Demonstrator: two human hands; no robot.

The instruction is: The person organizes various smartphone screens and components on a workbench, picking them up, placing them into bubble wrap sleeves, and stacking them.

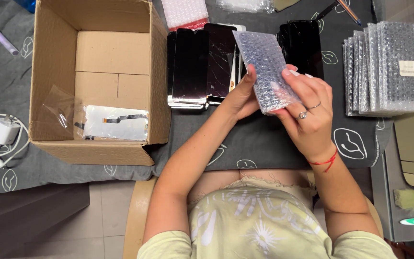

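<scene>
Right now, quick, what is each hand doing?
Left hand: closed on the bubble-wrap pouch, gripping its left edge.
Right hand: closed on the same pouch's lower right.

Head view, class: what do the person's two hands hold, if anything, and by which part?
Both hands hold one clear bubble-wrap pouch: the left hand at its left edge, the right hand around its lower end.

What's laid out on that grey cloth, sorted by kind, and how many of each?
Cardboard box: 1
Bubble-wrap pouch held in both hands: 1
Stack of bubble-wrapped pouches: 1
Cluster of bare dark screens: 1; panels overlap, so I cannot count them singly
White charger with cable: 1
Total: 5
</scene>
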